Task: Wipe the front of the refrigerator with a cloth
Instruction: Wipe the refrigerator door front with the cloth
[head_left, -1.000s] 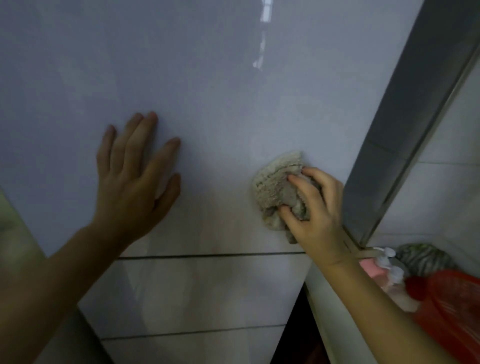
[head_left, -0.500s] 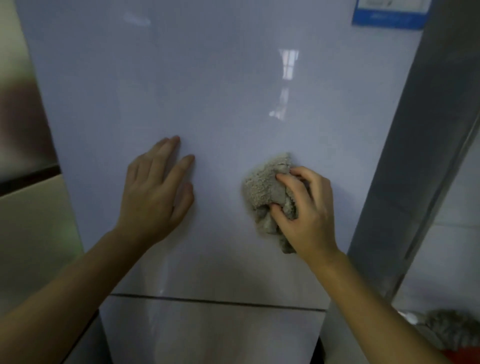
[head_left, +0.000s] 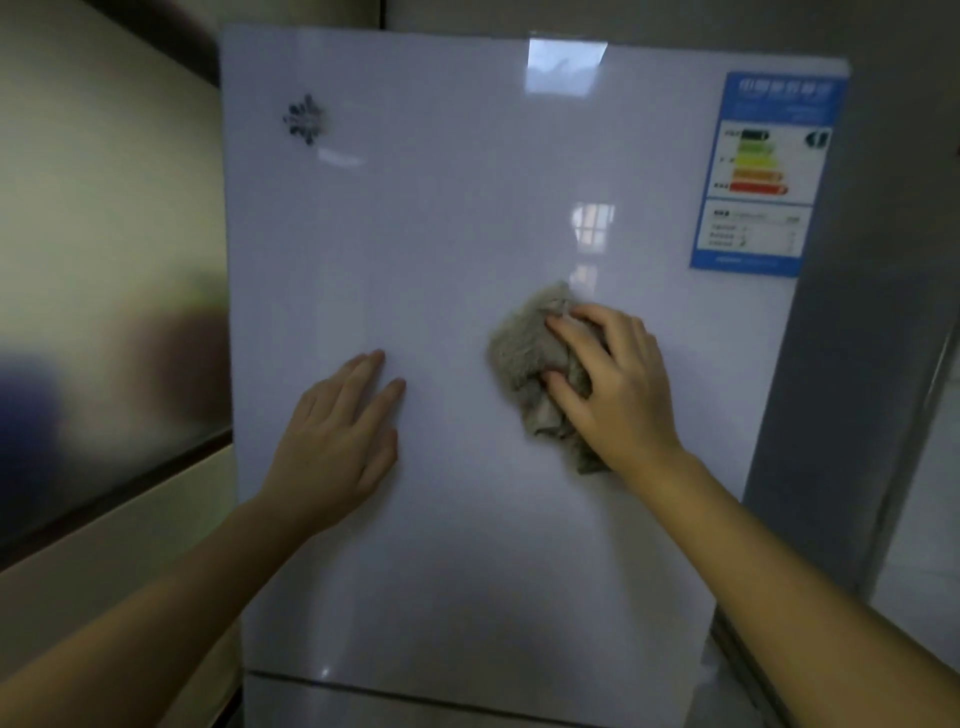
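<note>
The glossy white refrigerator door (head_left: 426, 234) fills the middle of the view. My right hand (head_left: 621, 389) grips a bunched grey-beige cloth (head_left: 524, 358) and presses it flat against the door, right of centre. My left hand (head_left: 343, 441) lies flat on the door to the left of the cloth, fingers together and holding nothing. A seam to a lower door runs along the bottom.
A blue energy label (head_left: 763, 171) sticks to the door's top right corner and a small logo (head_left: 305, 118) sits at the top left. A grey side panel (head_left: 857, 364) flanks the door on the right. A cream wall with a dark band (head_left: 104, 312) stands at left.
The view has swung upward, bringing the top of the door and the label into sight. Both hands have moved up the door, the right one with the cloth.
</note>
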